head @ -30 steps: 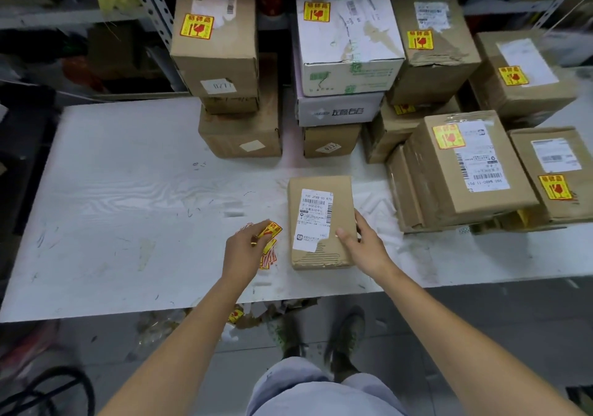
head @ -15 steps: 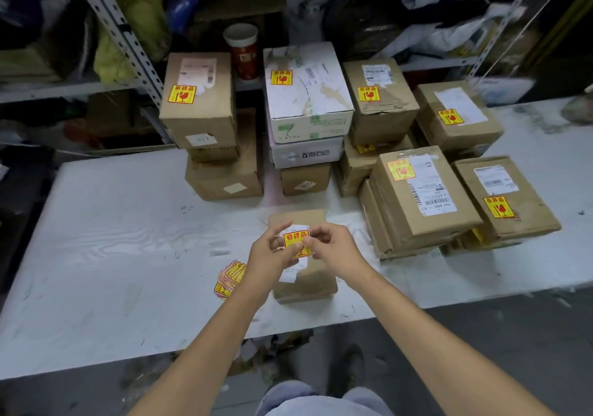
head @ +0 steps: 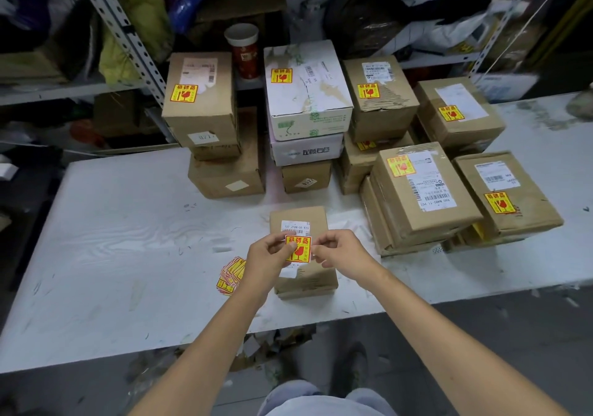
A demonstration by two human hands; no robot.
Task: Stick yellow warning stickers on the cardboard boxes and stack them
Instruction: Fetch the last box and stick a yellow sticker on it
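1. The left hand (head: 268, 255) and right hand (head: 340, 253) each pinch a side of one yellow sticker (head: 298, 249), fingers curled on it, just above the small box (head: 298, 214) near the table's (head: 128, 239) front edge
2. The step looks like peeling the backing: start at a corner, keep the sticker flat, then press it onto bare cardboard clear of the white label (head: 296, 225)
3. A second ago the left hand was at the sticker pile (head: 231, 274) and the right rested against the box's side; now both hold the sticker

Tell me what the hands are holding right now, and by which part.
One yellow warning sticker, held over the small cardboard box: the left hand pinches its left edge, the right hand its right edge.
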